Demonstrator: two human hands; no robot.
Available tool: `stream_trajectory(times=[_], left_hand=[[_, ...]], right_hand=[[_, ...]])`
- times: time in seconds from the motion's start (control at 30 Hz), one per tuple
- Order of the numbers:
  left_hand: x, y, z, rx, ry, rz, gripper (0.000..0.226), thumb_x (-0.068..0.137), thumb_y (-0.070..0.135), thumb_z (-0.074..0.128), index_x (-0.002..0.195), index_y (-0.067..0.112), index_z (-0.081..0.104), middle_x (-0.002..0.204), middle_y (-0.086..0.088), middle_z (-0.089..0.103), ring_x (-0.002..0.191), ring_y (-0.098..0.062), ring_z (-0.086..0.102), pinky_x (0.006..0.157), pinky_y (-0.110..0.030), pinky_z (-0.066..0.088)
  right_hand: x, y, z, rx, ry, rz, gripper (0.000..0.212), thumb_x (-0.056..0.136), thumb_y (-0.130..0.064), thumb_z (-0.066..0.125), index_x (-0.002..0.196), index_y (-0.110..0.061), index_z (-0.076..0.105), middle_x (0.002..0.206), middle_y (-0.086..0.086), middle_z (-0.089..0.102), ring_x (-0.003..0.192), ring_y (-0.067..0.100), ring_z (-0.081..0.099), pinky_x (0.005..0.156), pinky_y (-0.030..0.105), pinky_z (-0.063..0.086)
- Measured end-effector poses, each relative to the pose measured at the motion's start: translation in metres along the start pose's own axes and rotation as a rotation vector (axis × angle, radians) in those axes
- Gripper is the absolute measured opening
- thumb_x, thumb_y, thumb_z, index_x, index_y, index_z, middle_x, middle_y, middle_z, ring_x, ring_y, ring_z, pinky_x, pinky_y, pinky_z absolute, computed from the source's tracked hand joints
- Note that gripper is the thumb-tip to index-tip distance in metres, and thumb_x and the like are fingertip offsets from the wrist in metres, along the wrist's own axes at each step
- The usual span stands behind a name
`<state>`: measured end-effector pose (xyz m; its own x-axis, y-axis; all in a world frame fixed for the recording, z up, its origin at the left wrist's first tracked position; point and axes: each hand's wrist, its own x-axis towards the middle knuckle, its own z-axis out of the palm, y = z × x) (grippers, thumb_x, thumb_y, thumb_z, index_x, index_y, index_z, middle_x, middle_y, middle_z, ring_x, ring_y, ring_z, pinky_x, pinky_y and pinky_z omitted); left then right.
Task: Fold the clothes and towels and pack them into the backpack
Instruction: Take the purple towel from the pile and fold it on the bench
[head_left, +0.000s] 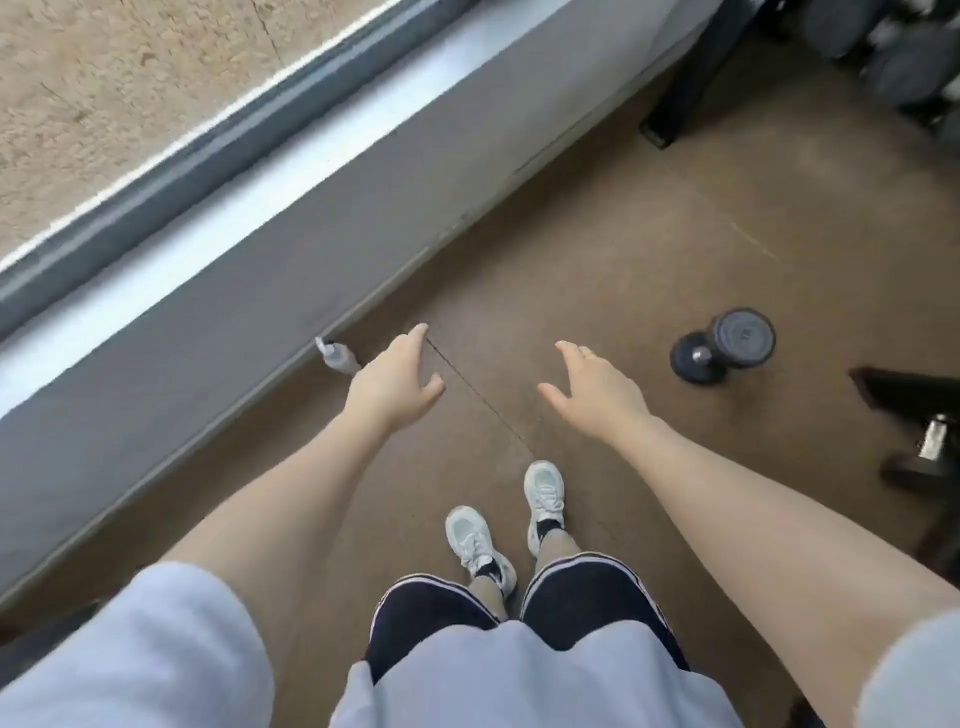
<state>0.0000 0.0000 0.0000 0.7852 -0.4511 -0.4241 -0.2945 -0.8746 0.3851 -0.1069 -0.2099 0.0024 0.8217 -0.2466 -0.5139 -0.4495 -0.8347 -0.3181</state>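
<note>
Currently both hands are empty and held out over the floor, mid-frame. Left hand sits just left of centre, fingers straight and spread loose, thumb out, gripping nothing. Right hand is just right of centre, same pose: fingers extended, relaxed, nothing in it. Hands are apart from each other, palms facing roughly down and inward. Judgement: arms out like this look like walking or reaching toward something off-frame, not any fold step.

Task things: no clothes to fold, no towels, no backpack visible anywhere in this view. Can't say where they are. So packing looks not started, or the person is between spots.

Person stands, white sneakers at lower centre, dark shorts with a light stripe, pale shirt along the bottom edge.

Other stuff: grey ledge runs diagonally from lower left to upper right, with a window frame above it in the upper left. Small white bottle-like object on the floor at the ledge base, partly hidden behind the left hand; exact type unclear. Dumbbell lies on the floor at right centre, well apart from the right hand. More dark gym equipment in the upper right corner and at the right edge, blurred.
</note>
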Motion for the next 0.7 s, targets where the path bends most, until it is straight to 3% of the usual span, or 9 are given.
stream_trajectory(times=[0.4, 0.57, 0.7], left_hand=[[0.068, 0.211, 0.041, 0.202, -0.200, 0.522, 0.064, 0.091, 0.033, 0.049, 0.146, 0.018, 0.021, 0.145, -0.003, 0.036, 0.120, -0.022, 0.050, 0.088, -0.038, 0.049], [0.094, 0.303, 0.052, 0.214, -0.235, 0.650, 0.065, 0.092, 0.033, 0.049, 0.147, 0.019, 0.018, 0.145, -0.003, 0.036, 0.117, -0.022, 0.052, 0.087, -0.039, 0.051], [0.122, 0.349, 0.044, 0.175, -0.206, 0.657, 0.063, 0.092, 0.032, 0.050, 0.146, 0.018, 0.020, 0.144, -0.004, 0.037, 0.113, -0.021, 0.054, 0.088, -0.035, 0.050]], right_hand=[[-0.065, 0.169, -0.037, 0.286, 0.196, 0.501, 0.060, 0.093, -0.047, 0.045, 0.143, -0.019, 0.026, 0.142, 0.003, 0.041, 0.124, 0.027, 0.047, 0.091, 0.040, 0.044], [-0.075, 0.234, -0.066, 0.338, 0.246, 0.646, 0.057, 0.094, -0.046, 0.045, 0.141, -0.019, 0.030, 0.138, 0.003, 0.045, 0.121, 0.026, 0.049, 0.091, 0.043, 0.048], [-0.061, 0.268, -0.099, 0.377, 0.305, 0.663, 0.054, 0.095, -0.043, 0.044, 0.141, -0.019, 0.031, 0.137, 0.002, 0.047, 0.120, 0.025, 0.050, 0.088, 0.040, 0.049]])
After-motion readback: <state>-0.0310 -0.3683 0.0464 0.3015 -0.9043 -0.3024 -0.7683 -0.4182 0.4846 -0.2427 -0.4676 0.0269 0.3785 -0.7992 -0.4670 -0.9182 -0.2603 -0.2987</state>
